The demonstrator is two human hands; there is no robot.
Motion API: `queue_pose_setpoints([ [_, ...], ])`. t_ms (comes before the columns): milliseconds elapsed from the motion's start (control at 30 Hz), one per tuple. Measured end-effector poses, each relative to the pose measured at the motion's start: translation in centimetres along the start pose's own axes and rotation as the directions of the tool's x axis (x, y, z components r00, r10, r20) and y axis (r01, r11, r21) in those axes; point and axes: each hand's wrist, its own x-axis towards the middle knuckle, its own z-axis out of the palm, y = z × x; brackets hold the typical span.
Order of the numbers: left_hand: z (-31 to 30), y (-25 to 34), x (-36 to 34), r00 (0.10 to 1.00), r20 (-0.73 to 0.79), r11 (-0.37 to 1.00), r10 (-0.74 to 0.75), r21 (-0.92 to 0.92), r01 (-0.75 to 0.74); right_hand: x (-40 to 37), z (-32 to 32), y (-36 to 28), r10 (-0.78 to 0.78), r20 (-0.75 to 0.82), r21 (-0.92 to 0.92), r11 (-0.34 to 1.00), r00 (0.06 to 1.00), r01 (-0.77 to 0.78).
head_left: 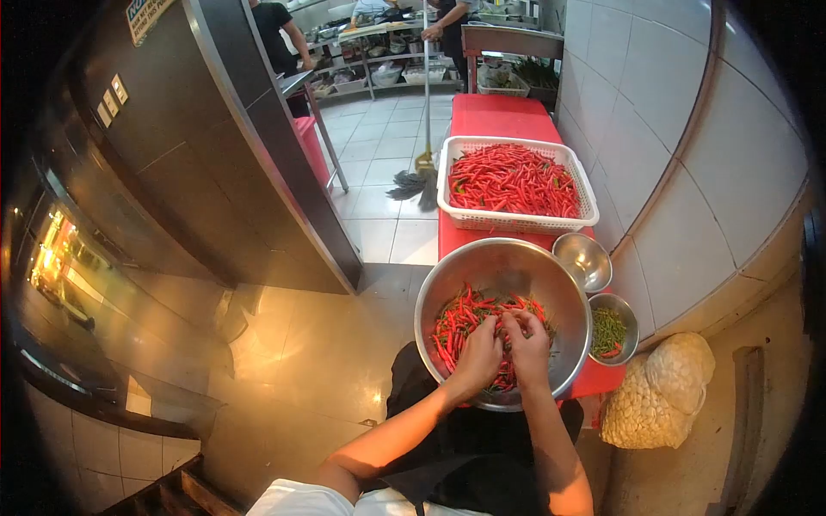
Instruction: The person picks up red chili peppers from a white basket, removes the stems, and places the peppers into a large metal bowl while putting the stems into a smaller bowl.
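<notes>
A large steel bowl (pixel 557 275) in front of me holds a loose heap of red chili peppers (pixel 456 331), with some green stems among them. Over this heap my left hand (pixel 478 354) and my right hand (pixel 527 346) meet, fingers closed and pinching at a red chili pepper (pixel 499 327). My fingers partly hide that pepper. To the right of the large bowl, a small steel bowl (pixel 633 325) contains green stems (pixel 607 331) and a bit of red. Behind it sits another small steel bowl (pixel 583 261). Beyond the large bowl, a white plastic basket (pixel 516 221) is heaped with red chili peppers (pixel 516 176).
Bowls and basket rest on a long red surface (pixel 506 116) beside a tiled wall (pixel 628 112). A pale, lumpy bag (pixel 658 391) is at lower right. Farther off, one person holds a mop (pixel 417 181); another person (pixel 280 39) stands left of them. A dark partition (pixel 249 163) borders the left.
</notes>
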Motion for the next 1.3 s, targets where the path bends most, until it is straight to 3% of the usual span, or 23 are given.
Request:
queue_pose_setpoints([
  [133,-0.4,0.1,0.1,0.996,0.083,0.999,0.02,-0.035,-0.018,1.0,-0.4,0.6,-0.019,-0.035,-0.074,0.997,0.999,0.017],
  [233,-0.7,-1.7,1.4,0.926,0.331,0.916,-0.183,-0.285,0.283,1.5,-0.9,0.2,0.043,0.024,-0.1,0.994,0.999,-0.041],
  [267,-1.4,-1.6,1.6,0.875,0.432,0.858,-0.218,-0.343,0.383,1.8,-1.2,0.0,0.086,0.074,-0.029,0.996,0.994,-0.084],
  [367,-2.0,-1.4,2.0,0.779,0.548,0.717,-0.303,-0.407,0.566,2.2,-1.9,-0.7,0.147,0.139,-0.009,0.989,0.979,-0.147],
  [500,-3.1,-0.5,2.5,0.717,0.637,0.704,-0.283,-0.37,0.607,2.4,-2.9,-1.2,0.127,0.249,-0.045,0.992,0.96,-0.12],
  [667,-3.3,-0.6,2.5,0.723,0.625,0.673,-0.294,-0.402,0.621,2.4,-3.6,-1.5,0.135,0.329,-0.018,0.99,0.935,-0.136],
  [767,-3.3,-0.6,2.6,0.713,0.639,0.646,-0.288,-0.421,0.637,2.5,-3.3,-1.1,0.033,0.325,-0.027,0.999,0.945,-0.025],
  [1067,-3.5,-0.4,2.5,0.723,0.635,0.628,-0.274,-0.451,0.634,2.5,-2.9,-1.0,0.019,0.287,0.011,1.0,0.958,-0.023],
  [1300,-3.7,-1.0,2.4,0.747,0.587,0.52,-0.311,-0.553,0.651,3.0,-4.4,-0.7,0.176,0.255,0.04,0.98,0.951,-0.193],
])
